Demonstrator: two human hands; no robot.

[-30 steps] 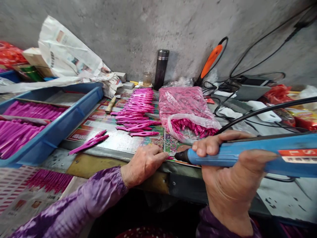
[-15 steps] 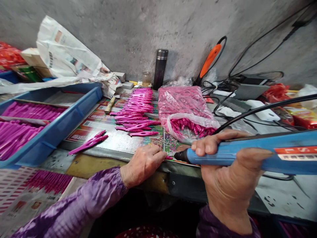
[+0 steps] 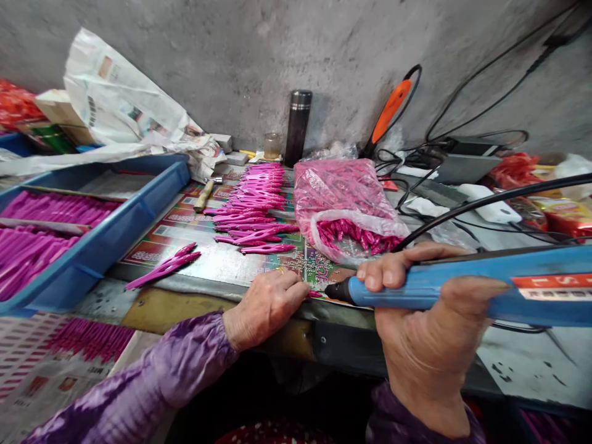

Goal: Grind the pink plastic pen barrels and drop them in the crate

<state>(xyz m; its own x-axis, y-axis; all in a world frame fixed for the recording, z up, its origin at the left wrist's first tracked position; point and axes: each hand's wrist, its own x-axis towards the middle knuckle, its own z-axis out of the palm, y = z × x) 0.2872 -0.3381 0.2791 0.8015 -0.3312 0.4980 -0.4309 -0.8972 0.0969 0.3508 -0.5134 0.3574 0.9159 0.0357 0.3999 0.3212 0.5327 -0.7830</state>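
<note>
Pink part [image 3: 314,294] is at near edge of surface [image 3: 208,266], in L hand [image 3: 271,303]: L grip closed on it, only its end showing R of fingertips. Visible end's axis approx. L-R, ~in line w/ driver [image 3: 428,287]. R hand [image 3: 425,333] grip wrapped round driver, black tip pointing L, right by the part; contact can't tell. L hand nearer. Tiny bits [image 3: 309,259] just beyond, then pink row [image 3: 256,206] & bag [image 3: 346,191]. Cord [image 3: 485,200] runs past R hand; nothing visible blocking between tip & part.
</note>
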